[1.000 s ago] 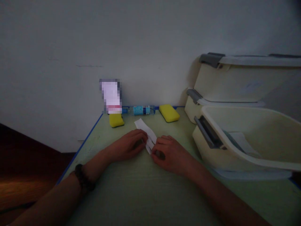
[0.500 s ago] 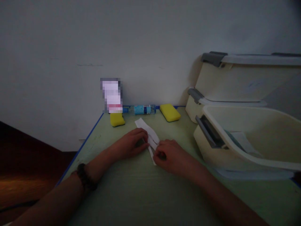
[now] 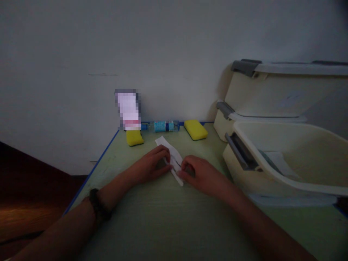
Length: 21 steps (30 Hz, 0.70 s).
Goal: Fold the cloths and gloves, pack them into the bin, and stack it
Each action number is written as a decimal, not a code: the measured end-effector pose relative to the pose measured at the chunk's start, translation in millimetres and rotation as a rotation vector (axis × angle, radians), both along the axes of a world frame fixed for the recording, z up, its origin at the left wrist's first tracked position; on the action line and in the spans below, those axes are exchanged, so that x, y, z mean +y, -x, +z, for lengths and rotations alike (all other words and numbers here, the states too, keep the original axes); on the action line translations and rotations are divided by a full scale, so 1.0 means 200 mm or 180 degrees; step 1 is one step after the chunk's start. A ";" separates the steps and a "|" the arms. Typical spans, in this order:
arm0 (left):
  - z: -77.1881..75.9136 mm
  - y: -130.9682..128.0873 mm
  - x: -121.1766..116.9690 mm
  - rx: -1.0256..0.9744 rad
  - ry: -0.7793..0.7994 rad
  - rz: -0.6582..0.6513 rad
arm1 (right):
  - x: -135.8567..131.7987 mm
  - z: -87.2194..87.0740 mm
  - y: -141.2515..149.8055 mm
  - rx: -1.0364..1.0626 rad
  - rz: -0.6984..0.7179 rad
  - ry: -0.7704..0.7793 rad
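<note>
A narrow strip of white folded paper (image 3: 172,155) lies on the green table (image 3: 152,224), running from far left to near right. My left hand (image 3: 152,165) rests on its left side, fingers curled and pressing the paper down. My right hand (image 3: 202,174) pinches the near end of the paper between thumb and fingers. The two hands almost touch over the strip. A dark band circles my left wrist (image 3: 98,206).
Against the wall stand a small blue-labelled bottle (image 3: 163,126) lying on its side, two yellow sponges (image 3: 134,138) (image 3: 195,130) and a blurred white item (image 3: 128,110). Cream plastic bins (image 3: 285,159) with grey handles fill the right side. The table's blue left edge (image 3: 92,172) drops to a dark floor.
My right hand has slid slightly right and toward me along the paper, uncovering more of the strip's near end. My left hand has stayed pressed on the paper.
</note>
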<state>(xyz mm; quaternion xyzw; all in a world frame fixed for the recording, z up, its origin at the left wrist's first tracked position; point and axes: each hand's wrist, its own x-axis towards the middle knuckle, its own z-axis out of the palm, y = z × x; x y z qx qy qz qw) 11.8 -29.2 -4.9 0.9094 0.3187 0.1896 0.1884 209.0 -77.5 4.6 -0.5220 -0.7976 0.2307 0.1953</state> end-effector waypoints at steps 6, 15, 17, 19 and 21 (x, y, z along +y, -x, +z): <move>-0.03 0.00 0.00 0.0030 -0.0225 0.0415 | 0.04 -0.02 -0.03 -0.0090 -0.0131 -0.0192; -0.09 0.02 0.02 0.0307 -0.0451 0.0385 | 0.02 -0.02 -0.03 -0.0294 0.0060 -0.0178; -0.08 0.03 0.02 0.0306 -0.0446 0.0368 | 0.03 -0.02 -0.02 -0.0264 -0.0017 -0.0247; -0.07 0.03 0.01 0.0342 -0.0428 0.0317 | 0.03 -0.04 -0.01 -0.0237 -0.0097 -0.0333; -0.06 0.02 0.01 0.0408 -0.0383 0.0252 | 0.04 -0.05 0.01 -0.0255 -0.0099 -0.0383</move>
